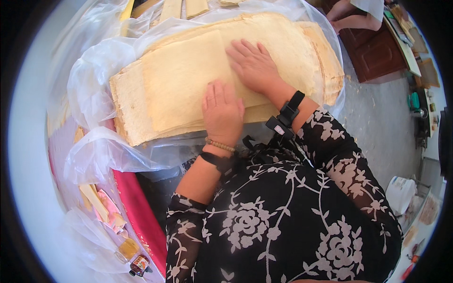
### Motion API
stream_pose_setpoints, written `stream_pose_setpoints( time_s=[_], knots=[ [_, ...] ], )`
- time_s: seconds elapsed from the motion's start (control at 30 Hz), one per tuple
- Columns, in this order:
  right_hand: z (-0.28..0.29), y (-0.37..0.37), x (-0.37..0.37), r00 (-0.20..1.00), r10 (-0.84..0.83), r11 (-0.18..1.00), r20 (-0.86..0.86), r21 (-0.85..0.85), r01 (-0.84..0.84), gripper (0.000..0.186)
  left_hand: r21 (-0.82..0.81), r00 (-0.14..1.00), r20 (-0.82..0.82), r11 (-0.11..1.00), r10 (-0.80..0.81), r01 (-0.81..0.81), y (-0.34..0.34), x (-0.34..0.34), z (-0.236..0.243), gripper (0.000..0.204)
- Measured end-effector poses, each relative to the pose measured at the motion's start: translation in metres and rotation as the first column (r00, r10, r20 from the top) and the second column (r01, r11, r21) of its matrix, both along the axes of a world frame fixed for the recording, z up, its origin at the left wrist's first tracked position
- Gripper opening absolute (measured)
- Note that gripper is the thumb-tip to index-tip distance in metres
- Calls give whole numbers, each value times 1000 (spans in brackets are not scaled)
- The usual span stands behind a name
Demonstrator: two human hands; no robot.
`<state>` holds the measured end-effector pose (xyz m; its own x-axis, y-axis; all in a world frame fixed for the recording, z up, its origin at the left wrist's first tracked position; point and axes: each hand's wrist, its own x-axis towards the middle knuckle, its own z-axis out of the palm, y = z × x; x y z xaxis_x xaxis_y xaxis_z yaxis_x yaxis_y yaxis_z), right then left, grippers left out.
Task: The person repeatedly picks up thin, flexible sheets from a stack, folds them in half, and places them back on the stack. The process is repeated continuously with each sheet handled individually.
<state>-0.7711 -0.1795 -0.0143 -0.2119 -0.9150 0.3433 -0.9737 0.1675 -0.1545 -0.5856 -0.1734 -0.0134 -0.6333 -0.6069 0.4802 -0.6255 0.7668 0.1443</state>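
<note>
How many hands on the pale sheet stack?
2: the left hand near the front edge of the stack, fingers pointing away from the body; the right hand farther out and to the right. None appear hidden.

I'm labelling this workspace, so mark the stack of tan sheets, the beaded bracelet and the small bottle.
Stack of tan sheets (184,78), head view: the top sheet's bare face.
Beaded bracelet (220,145), head view: middle of the visible beads.
Small bottle (140,264), head view: its labelled side.
</note>
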Motion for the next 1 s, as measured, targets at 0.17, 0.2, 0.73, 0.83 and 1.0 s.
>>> stream_pose_setpoints(
  time_s=[0.17, 0.2, 0.73, 0.83, 1.0],
  knots=[
    [5, 1, 3, 1000, -6, 999, 2, 32, 6, 49, -69, 999, 7, 997, -36, 36, 8, 11, -9, 33],
    [7, 2, 3, 1000, -3, 999, 20, 39, 2, 49, -70, 997, 39, 995, -68, 70, 9, 13, -9, 29],
    [1, 7, 3, 999, 48, 994, 8, -98, -47, 56, 386, 937, -325, 923, 128, 7, -24, 22, 54, 11],
    [2, 7, 3, 999, 47, 998, 0, -50, -47, 61, -185, 972, -214, 981, -92, 52, -15, 14, 30, 21],
    [4, 5, 4, 999, 25, 1000, -27, -2, -25, 65, 424, 923, -330, 905, 199, -44, -31, 33, 28, 27]
  ],
)
